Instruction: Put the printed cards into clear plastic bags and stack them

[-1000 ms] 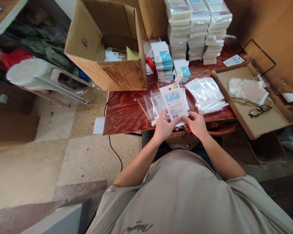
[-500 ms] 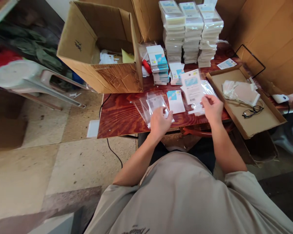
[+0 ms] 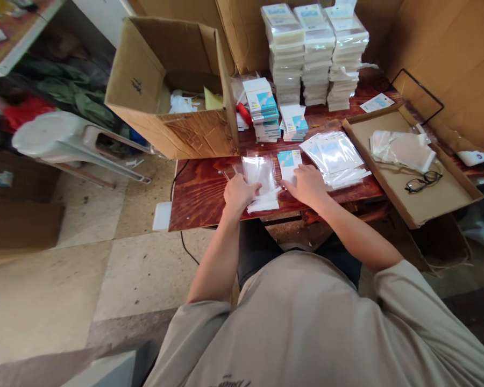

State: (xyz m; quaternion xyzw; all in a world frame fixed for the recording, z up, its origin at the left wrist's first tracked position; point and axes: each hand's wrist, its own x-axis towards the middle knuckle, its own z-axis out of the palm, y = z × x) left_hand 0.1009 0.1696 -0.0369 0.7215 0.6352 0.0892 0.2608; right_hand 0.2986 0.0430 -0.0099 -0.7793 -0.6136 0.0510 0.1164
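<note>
My left hand lies at the left edge of a small pile of clear plastic bags, thumb stretched toward them and fingers apart. Beside that pile, my right hand grips a blue-and-white printed card lying flat on the table, fingers on its right side and thumb near its lower edge. Part of the card is hidden by the fingers. Right of this hand, several bagged cards lie overlapping in a loose fan.
Behind are stacks of printed cards and tall stacks of bagged packs. An open carton stands at left. At right, a shallow cardboard tray holds plastic bags and glasses. A white stool stands on the floor.
The bagged card held up in my right hand now lies on the fan at right. My right hand has moved left to the printed card. My left hand has shifted left, beside the bags.
</note>
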